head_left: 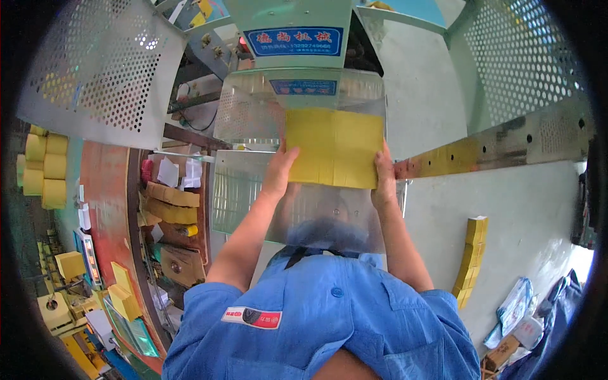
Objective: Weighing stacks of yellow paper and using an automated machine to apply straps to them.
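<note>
A flat yellow block, looking like a stack of paper or card with a faint seam down its middle, is held between my two hands. My left hand closes on its left edge, thumb on the upper face. My right hand grips the opposite edge, its thumb pressed along the side. The undersides of the fingers are hidden. Below the block, a shiny metal worktop spreads toward my body. Just beyond stands a pale machine with a blue label plate, mirrored in the metal sheet behind the block.
Perforated metal guards flank the machine, and a drilled steel bar juts out at right. A row of yellow blocks lies farther right, near plastic bags. At left, a reddish table carries yellow pieces; yellow rolls stand beyond.
</note>
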A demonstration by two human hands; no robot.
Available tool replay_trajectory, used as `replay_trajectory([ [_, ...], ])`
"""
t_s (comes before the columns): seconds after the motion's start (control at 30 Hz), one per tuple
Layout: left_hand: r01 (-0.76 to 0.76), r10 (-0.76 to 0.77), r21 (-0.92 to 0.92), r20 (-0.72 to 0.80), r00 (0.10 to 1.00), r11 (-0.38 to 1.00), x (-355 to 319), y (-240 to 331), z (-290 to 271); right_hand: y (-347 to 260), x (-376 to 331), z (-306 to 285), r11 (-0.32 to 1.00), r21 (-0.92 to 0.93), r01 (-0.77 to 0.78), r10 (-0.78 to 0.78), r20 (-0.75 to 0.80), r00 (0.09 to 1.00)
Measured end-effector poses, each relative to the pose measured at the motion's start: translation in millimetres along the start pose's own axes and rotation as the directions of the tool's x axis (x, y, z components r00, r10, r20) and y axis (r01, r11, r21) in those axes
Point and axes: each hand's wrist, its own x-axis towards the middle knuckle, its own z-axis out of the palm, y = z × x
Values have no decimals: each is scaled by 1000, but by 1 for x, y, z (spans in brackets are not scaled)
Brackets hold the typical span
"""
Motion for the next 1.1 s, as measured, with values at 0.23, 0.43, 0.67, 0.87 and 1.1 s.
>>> replay_trajectory([
  [0.23,-90,92,93,-25,995,992,6,-15,8,12,6,-16,982,42,-182,186,-129,974],
  [0.43,-27,28,-8,32,999,1000,6,-14,13,12,1,-16,999,44,-31,33,-53,998],
  [0.67,4,-3,-55,11,1000,998,13,-26,18,5,-3,-6,997,20,-78,79,-115,990],
  [0.87,48,-48,-39,6,999,998,11,-10,25,1,-2,-5,997,39,-72,75,-94,993],
  [1.1,-14,13,-30,-37,999,999,-8,-9,24,11,-3,-10,996,-91,-9,7,-21,1000],
])
